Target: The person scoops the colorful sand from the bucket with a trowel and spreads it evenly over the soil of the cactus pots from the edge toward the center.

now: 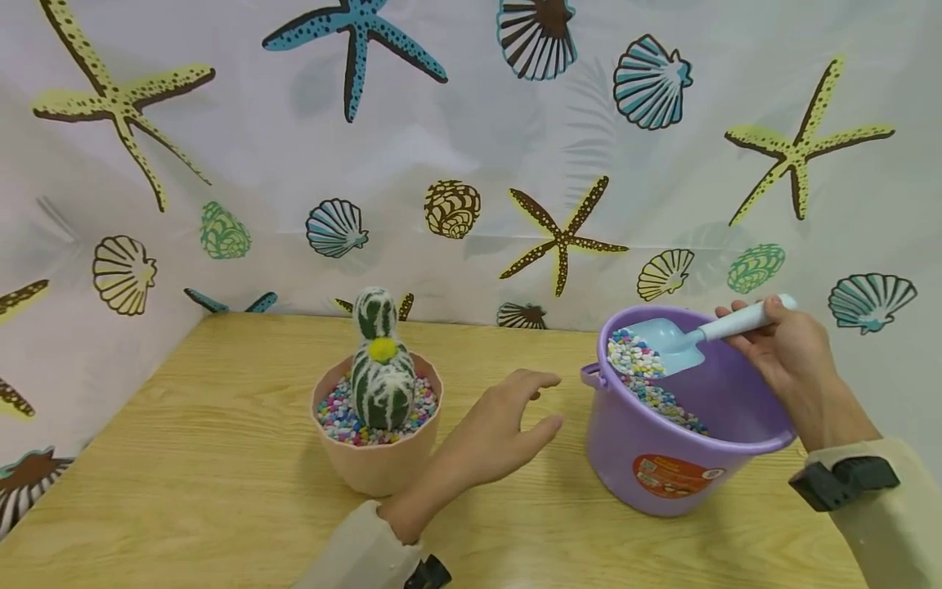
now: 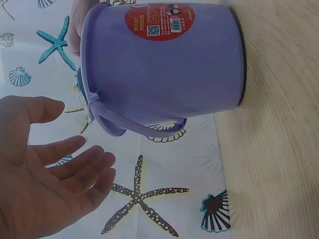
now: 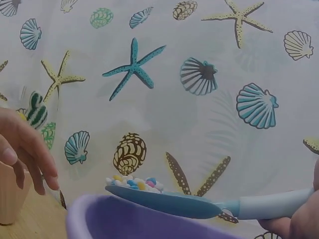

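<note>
In the head view my right hand [image 1: 798, 356] grips the white handle of a light-blue toy shovel [image 1: 736, 321] above a purple bucket [image 1: 625, 446]. Small multicoloured pebbles [image 3: 137, 184] lie heaped on the shovel's blade, seen side-on in the right wrist view. More pebbles [image 1: 666, 402] are inside the bucket. My left hand [image 1: 493, 438] hovers between bucket and flowerpot, holding nothing, its fingers loosely bent. Left of it stands a peach flowerpot [image 1: 375, 470] filled with coloured pebbles, with a green-and-white cactus [image 1: 383, 388] upright in it.
All of this stands on a light wooden table [image 1: 199, 458]. Behind hangs a white cloth [image 1: 471, 139] printed with starfish and shells. The bucket's handle [image 2: 149, 130] hangs down along its side in the left wrist view.
</note>
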`<action>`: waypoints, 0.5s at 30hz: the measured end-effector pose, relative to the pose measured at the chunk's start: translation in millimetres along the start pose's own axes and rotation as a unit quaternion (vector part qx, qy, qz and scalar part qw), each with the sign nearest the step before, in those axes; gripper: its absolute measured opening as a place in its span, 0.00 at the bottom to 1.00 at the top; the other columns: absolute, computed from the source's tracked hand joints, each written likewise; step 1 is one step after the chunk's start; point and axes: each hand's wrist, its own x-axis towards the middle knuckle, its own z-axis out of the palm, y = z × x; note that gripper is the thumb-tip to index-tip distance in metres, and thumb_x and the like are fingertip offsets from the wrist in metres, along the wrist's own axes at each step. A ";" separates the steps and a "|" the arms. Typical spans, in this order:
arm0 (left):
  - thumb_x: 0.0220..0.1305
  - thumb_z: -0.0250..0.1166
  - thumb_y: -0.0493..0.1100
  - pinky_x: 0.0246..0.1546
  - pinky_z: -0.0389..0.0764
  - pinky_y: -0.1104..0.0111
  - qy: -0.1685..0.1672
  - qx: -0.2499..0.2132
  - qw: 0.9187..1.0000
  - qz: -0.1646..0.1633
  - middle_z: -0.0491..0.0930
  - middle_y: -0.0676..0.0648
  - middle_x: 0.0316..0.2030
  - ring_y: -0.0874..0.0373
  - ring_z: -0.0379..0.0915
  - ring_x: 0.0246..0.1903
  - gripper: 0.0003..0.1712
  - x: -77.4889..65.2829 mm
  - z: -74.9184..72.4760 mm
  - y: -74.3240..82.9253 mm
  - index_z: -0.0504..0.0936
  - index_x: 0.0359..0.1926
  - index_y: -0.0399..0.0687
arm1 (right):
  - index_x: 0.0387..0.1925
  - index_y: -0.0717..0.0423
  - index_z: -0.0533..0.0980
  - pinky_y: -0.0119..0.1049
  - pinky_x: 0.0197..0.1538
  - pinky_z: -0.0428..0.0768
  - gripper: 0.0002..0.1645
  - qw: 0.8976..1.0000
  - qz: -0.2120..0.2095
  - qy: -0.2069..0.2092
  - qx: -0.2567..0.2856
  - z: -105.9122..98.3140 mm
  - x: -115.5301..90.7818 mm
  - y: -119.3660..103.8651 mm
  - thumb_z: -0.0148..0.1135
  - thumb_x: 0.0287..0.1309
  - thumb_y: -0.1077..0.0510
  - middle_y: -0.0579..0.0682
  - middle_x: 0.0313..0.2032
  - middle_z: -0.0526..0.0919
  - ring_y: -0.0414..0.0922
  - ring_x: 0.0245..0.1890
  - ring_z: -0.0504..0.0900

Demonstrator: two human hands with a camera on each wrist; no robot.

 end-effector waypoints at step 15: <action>0.68 0.57 0.43 0.51 0.76 0.56 -0.007 0.007 0.999 -0.036 0.74 0.42 0.54 0.49 0.73 0.52 0.19 -30.2 -10.4 -10.8 0.73 0.57 0.41 | 0.73 0.36 0.32 0.44 0.67 0.63 0.37 0.999 0.013 -0.002 -0.031 36.0 -12.6 34.7 0.36 0.72 0.52 0.53 0.57 0.58 0.49 0.50 0.76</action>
